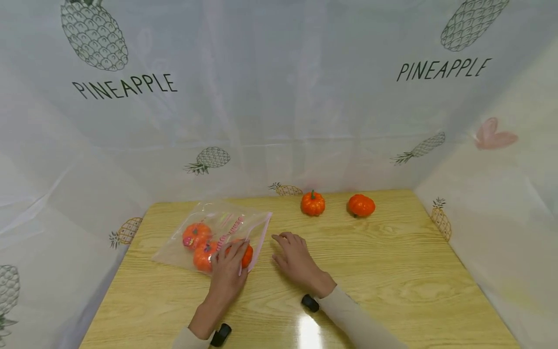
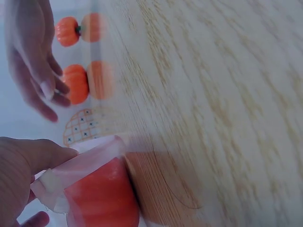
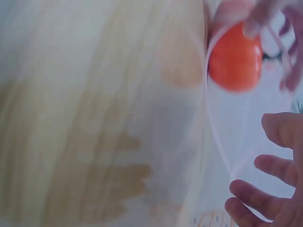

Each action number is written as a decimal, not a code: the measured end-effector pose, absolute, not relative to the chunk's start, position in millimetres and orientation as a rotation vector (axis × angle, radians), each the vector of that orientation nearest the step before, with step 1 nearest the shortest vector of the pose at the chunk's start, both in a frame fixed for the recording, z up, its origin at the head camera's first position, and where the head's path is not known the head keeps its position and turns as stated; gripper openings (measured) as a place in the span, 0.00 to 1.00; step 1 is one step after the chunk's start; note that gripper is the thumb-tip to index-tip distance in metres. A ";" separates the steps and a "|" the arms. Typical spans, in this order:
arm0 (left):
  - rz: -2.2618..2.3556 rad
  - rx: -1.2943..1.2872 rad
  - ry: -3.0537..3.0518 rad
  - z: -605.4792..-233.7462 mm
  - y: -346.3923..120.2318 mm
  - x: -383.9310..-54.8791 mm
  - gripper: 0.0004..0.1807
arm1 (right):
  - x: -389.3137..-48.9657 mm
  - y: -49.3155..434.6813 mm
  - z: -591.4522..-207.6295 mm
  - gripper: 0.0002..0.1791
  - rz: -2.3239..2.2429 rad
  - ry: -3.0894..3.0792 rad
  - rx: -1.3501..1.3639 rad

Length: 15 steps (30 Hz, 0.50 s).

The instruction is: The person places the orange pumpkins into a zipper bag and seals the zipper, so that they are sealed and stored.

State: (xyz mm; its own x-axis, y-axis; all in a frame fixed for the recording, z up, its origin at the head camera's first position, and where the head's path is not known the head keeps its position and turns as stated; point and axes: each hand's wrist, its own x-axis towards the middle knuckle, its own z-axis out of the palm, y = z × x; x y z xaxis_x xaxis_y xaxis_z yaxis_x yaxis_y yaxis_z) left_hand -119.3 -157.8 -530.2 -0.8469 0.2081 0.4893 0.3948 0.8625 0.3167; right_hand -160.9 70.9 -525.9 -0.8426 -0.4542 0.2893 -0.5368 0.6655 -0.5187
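Note:
A clear zip bag (image 1: 220, 209) with a pink edge and pink lettering lies flat at the left of the table. Inside it are two small orange toy pumpkins (image 1: 198, 234), and a third pumpkin (image 1: 248, 256) sits near the pink-edged mouth. My left hand (image 1: 227, 274) is at that mouth, over the third pumpkin; in the left wrist view its thumb and fingers pinch the bag's edge (image 2: 92, 158). To the right of the mouth, my right hand (image 1: 298, 261) hovers with fingers spread and holds nothing. The right wrist view shows the mouth gaping around the pumpkin (image 3: 235, 59).
Two more small pumpkins rest near the table's back edge: one upright with a green stem (image 1: 313, 203), the other tipped over (image 1: 361, 205). White curtains (image 1: 279, 97) printed with pineapples enclose the wooden table (image 1: 392, 271) at the back and sides.

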 end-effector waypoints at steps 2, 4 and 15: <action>-0.579 -0.446 -2.586 -529.8 -158.1 -119.0 0.40 | -164.1 84.2 -524.8 0.28 0.929 -2.733 0.783; -0.581 -0.448 -2.582 -529.4 -158.2 -118.7 0.40 | -167.7 97.7 -523.6 0.28 0.929 -2.729 0.737; -0.579 -0.441 -2.579 -528.5 -156.4 -118.7 0.40 | -186.1 173.0 -520.5 0.27 0.884 -2.679 0.516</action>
